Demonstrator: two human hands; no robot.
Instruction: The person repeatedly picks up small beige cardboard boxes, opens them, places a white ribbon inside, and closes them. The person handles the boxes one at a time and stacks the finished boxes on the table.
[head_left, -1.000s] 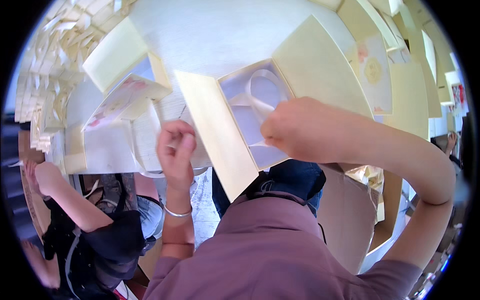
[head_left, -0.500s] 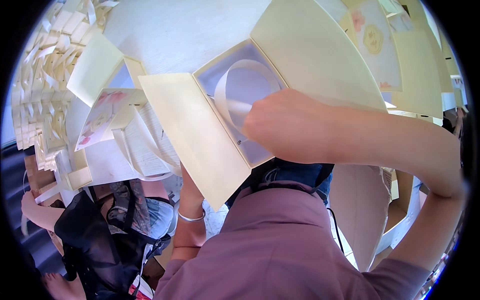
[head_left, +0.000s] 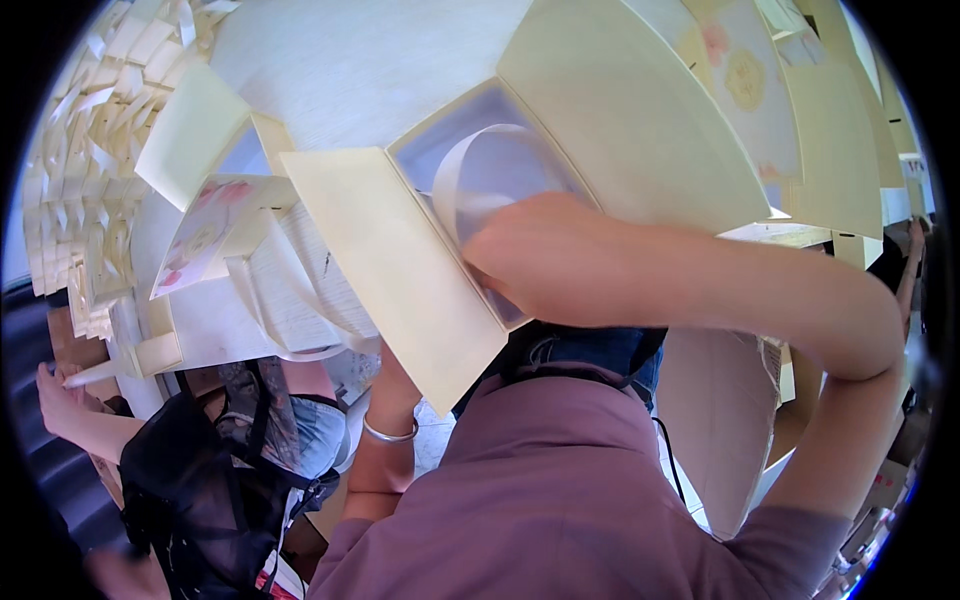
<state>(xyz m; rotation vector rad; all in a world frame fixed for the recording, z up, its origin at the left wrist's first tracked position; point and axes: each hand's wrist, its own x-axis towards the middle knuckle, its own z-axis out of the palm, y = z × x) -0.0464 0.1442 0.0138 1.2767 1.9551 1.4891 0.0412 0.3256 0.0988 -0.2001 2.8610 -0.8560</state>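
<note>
An open cream gift box (head_left: 400, 270) with two wide flaps and a pale lavender-white inside lies tilted in front of me. My right hand (head_left: 525, 245) reaches into it, its fingers closed on a cream ribbon (head_left: 450, 180) beside the inner wall at the left flap's fold. The ribbon arches up in a loop inside the box. My left hand (head_left: 395, 380), below a silver bangle (head_left: 390, 432), goes under the left flap, and its fingers are hidden there.
Another open box (head_left: 205, 235) with a pink floral panel and trailing ribbon stands left on the white table (head_left: 340, 60). Piled ribboned boxes (head_left: 90, 170) fill the far left. More box panels (head_left: 745, 90) stand right. A co-worker's hand (head_left: 75, 400) is at lower left.
My right hand has shifted slightly left and down inside the box, with its elbow drawn inward. The ribbon loop has tilted. My left wrist has moved slightly right.
</note>
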